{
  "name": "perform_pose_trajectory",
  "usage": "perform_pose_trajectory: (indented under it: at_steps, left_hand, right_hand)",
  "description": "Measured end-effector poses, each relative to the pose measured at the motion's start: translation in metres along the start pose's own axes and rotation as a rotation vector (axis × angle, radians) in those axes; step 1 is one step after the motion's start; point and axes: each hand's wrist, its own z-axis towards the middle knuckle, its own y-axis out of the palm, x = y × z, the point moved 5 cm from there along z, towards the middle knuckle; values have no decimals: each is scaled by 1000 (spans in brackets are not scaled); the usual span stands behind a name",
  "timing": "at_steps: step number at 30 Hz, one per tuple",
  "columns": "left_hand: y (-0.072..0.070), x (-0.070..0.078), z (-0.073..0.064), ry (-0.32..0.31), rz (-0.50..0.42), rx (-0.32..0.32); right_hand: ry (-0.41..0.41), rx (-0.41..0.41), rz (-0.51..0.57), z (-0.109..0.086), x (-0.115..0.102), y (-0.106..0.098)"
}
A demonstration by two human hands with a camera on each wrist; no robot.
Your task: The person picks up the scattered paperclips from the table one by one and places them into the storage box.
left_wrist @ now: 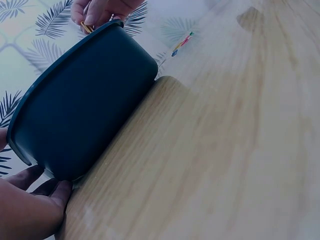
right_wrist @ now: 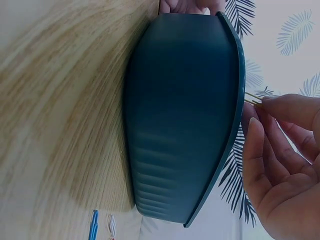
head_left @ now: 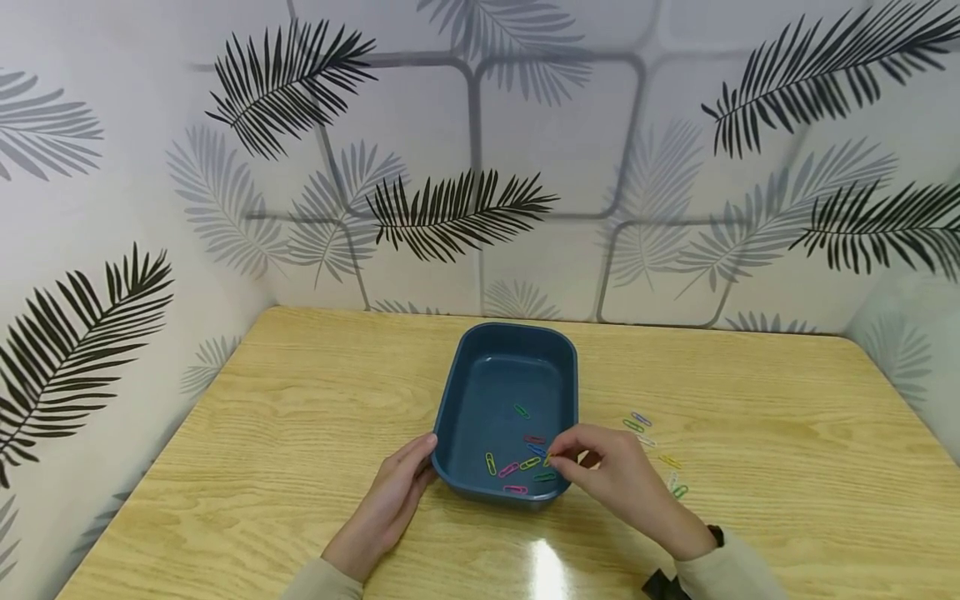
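A dark blue tray (head_left: pixel 517 497) stands on the table with several coloured paper clips inside, among them a pink clip (head_left: pixel 515 490) and a red clip (head_left: pixel 534 438). My left hand (head_left: pixel 392 498) rests against the tray's near left corner, fingers touching the outer wall. Over the right rim, my right hand (head_left: pixel 618 475) pinches a yellow paper clip (right_wrist: pixel 253 99) between thumb and index finger. The clip's end sits just inside the rim in the head view. From the left wrist view, the tray's outer wall (left_wrist: pixel 95 100) hides the inside.
On the wooden table (head_left: pixel 315 375), right of the tray, lie several loose paper clips, including a blue clip (head_left: pixel 641 418), a yellow clip (head_left: pixel 670 461) and a green clip (head_left: pixel 680 492). A leaf-patterned wall (head_left: pixel 540 275) stands behind the table's far edge.
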Motion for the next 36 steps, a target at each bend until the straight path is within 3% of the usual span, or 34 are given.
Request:
perform_pose_trajectory:
  at_steps: [14,31,36]
  left_hand:
    - [-1,-1,0,-9,-3,39]
    - [0,-1,0,-3,8,33]
    - [-1,-2,1,-7,8,39]
  right_hand:
    - [37,-13,-12,1,0,0]
    - [79,-30,-14,0,2,1]
    - [59,-29,-24,0,2,-1]
